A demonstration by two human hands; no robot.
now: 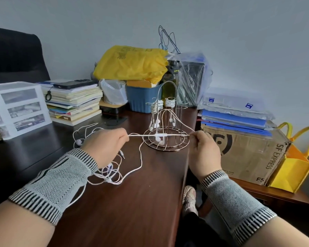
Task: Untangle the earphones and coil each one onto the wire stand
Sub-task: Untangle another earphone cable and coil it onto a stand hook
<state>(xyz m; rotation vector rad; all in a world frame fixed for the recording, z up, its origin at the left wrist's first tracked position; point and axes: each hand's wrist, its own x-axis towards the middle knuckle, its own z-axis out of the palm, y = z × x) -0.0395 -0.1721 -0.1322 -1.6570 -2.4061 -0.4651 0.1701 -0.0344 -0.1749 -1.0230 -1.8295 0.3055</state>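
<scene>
The one camera is sitting on my head, looking forward and down over my forearms. It is staying close to the desk [136, 202] in front of me, and is reaching as far as the wall [239, 32] behind.

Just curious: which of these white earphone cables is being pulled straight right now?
The earphone cable stretched between the left hand and right hand; others hang coiled on the wire stand or lie tangled.

Bare tabletop [132, 211] lies open nearest, while the wire stand [166, 129], tangled earphone cords [112, 173] and far clutter block passage.
</scene>
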